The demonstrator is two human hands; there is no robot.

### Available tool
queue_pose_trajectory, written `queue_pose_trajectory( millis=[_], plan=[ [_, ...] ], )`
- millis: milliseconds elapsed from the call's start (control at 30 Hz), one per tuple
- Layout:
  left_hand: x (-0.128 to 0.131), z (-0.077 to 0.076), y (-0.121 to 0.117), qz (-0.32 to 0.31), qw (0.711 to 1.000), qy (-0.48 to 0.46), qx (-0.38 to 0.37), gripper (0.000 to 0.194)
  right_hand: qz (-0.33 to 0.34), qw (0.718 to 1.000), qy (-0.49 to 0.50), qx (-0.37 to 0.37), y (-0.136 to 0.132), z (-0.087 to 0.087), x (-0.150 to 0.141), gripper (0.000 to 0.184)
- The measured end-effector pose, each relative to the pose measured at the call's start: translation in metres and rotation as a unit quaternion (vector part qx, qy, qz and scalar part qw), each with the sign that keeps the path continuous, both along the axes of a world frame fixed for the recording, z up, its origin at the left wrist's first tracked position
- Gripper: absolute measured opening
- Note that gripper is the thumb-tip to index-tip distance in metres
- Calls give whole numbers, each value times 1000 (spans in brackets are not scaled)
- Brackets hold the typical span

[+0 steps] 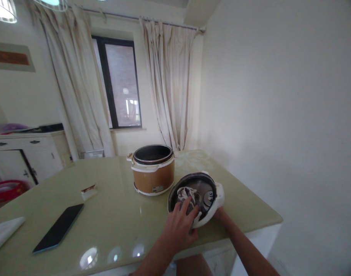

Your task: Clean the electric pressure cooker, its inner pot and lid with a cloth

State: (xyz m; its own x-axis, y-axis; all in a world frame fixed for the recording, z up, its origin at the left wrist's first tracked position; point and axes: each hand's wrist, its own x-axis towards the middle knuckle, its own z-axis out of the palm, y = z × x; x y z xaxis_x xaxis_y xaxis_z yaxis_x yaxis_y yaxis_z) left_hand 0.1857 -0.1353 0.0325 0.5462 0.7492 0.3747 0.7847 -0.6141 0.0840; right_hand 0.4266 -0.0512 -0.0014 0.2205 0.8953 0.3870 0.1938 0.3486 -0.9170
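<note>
A brown and white rice cooker body [153, 170] stands open on the pale green table [106, 214]. In front of it, the cooker's lid [205, 191] is tilted with its dark metal underside facing me. My left hand [179, 226] presses a crumpled white cloth [185, 193] against that underside, fingers bent around the cloth. My right hand [218, 213] is under the lid's white rim, holding it up; its fingers are mostly hidden behind the lid.
A black phone [59, 228] lies at the left front of the table, a small white block [89, 191] behind it, and a white flat thing [4, 232] at the far left edge. A white cabinet [25, 155] and curtained window [120, 86] stand beyond. The white wall is close on the right.
</note>
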Motion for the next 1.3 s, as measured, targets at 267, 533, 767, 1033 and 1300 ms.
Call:
queue_pose_trajectory(
  millis=[267, 533, 767, 1033, 1300],
  plan=[
    [18, -12, -15, 40, 999, -5, 33, 81, 4, 986, 132, -97, -42, 30, 37, 76],
    [16, -6, -24, -6, 995, -83, -57, 58, -77, 994, 78, 29, -57, 38, -8, 59],
    [-7, -1, 24, 82, 977, -184, -70, 72, -48, 996, 65, 31, -61, 32, 0, 61],
    [49, 49, 65, 12, 955, -288, -69, 78, -37, 998, 33, 36, -55, 35, -7, 62],
    [32, 51, 39, -92, 975, -126, -161, 47, -101, 989, 111, 3, -56, 9, -7, 61]
  ],
)
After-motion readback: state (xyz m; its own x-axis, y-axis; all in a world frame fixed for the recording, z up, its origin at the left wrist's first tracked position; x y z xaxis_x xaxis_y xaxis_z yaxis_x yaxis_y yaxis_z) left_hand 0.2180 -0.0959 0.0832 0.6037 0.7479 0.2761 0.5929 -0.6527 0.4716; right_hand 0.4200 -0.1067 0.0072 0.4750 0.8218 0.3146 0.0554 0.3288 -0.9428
